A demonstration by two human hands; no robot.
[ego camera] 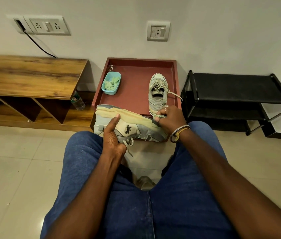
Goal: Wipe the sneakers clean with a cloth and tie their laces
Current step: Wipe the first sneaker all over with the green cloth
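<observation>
A grey and cream sneaker (141, 129) lies on its side over my knees, sole facing away, its laces hanging loose. My left hand (113, 135) grips it around the heel and upper. My right hand (169, 119) is closed on a small green cloth (159, 116) pressed against the toe end of the sole. The second sneaker (157, 94) stands upright on the red tray (132, 94), toe toward the wall, with its laces untied and trailing over the tray's right edge.
A teal tub (111, 85) holding green cloths sits on the tray's left side. A wooden bench (29, 75) stands at left with a water bottle (78, 101) beside it. A black shoe rack (236, 99) stands at right. Tiled floor lies around my legs.
</observation>
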